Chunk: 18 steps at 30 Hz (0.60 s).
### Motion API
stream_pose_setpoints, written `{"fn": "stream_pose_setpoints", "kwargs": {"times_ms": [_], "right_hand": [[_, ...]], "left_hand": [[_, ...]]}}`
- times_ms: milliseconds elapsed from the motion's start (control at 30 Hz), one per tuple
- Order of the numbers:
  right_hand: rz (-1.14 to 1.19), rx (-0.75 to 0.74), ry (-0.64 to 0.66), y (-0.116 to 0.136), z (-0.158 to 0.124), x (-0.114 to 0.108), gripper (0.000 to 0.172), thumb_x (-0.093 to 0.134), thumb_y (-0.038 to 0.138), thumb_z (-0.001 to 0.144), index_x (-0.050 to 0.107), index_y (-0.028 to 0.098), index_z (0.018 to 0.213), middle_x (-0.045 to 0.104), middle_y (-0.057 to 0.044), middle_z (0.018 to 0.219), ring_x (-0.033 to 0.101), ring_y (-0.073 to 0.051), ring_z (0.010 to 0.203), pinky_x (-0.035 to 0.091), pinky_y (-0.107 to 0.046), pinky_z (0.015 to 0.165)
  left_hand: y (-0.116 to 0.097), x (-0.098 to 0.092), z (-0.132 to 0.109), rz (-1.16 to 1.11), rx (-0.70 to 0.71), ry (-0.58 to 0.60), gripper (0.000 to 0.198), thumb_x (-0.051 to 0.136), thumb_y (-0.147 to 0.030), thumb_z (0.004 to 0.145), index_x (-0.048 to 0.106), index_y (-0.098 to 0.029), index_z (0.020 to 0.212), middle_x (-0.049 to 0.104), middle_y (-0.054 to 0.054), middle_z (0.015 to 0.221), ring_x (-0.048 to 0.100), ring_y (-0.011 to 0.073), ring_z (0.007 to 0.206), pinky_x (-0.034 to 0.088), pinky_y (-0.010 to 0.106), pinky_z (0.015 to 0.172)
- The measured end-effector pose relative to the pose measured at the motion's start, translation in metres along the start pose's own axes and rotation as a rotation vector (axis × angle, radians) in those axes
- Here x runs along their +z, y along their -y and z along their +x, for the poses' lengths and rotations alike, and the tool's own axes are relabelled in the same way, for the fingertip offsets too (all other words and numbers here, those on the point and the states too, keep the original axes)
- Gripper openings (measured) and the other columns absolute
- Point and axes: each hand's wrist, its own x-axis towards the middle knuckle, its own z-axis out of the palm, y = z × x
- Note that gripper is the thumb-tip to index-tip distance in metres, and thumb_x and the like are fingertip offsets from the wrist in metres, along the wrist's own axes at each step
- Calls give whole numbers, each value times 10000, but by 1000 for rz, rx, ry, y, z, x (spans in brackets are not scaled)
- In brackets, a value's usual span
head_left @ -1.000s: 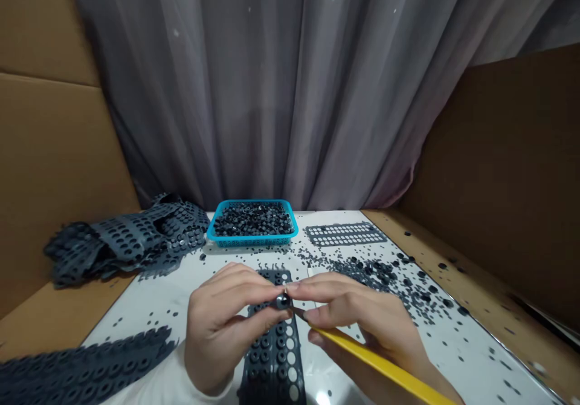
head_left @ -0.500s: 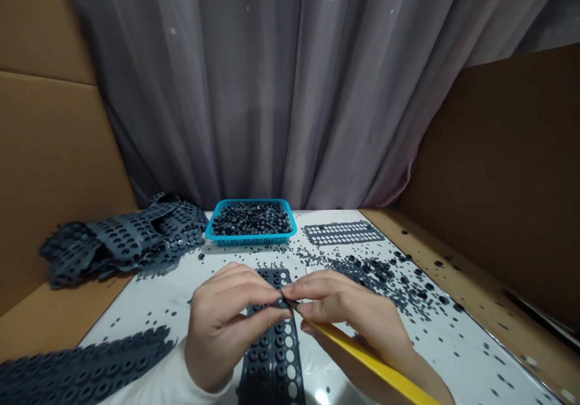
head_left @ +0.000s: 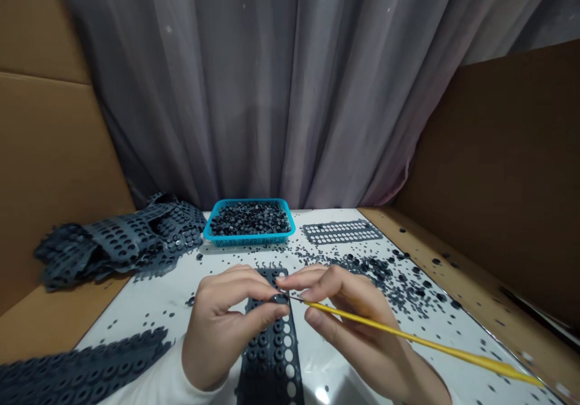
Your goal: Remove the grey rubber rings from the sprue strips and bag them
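Observation:
My left hand (head_left: 231, 326) pinches a small black rubber piece (head_left: 280, 298) between thumb and forefinger. In my right hand (head_left: 362, 326) is a slim yellow tool (head_left: 399, 331) with a thin metal tip, which meets the right side of the piece. The tool's handle slants down to the right, past the wrist. My right forefinger reaches over to the piece. Beneath both hands lies a black moulded rubber sheet (head_left: 270, 356) with rows of ringed knobs. Along its right side runs a column of open holes. My fingers partly cover the sheet and the piece.
A blue basket (head_left: 247, 239) full of small black parts stands at the back. Crumpled perforated sheets (head_left: 122, 239) lie left, another knobbed sheet (head_left: 86, 366) front left. A flat perforated strip (head_left: 342, 232) and scattered black bits (head_left: 385, 272) lie right. Cardboard walls (head_left: 507, 151) flank the table.
The yellow tool has swung to a flatter angle, its handle end further right. My right fingers have opened somewhat around it. My left hand still pinches the black piece. The view shifted slightly.

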Motion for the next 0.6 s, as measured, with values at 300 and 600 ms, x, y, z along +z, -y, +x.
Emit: {"fn": "stream_pose_setpoints", "kwargs": {"times_ms": [300,600], "right_hand": [[73,44,-13,-6,0,4,105,558,128,841,564,214,902,672,-66,1008,614,-193,988,494,-417,865],[84,17,-32,-6,2,5,122,558,114,838,555,220,897,673,-49,978,622,-181,972,515,-381,832]], "left_hand": [[-2,2,3,-2,-30,14,90,713,-118,684,647,-167,647,658,-2,602,604,118,546,486,213,516],[-2,1,2,40,-65,19,97,716,-151,689,642,-169,628,647,-13,583,601,109,535,485,197,511]]}}
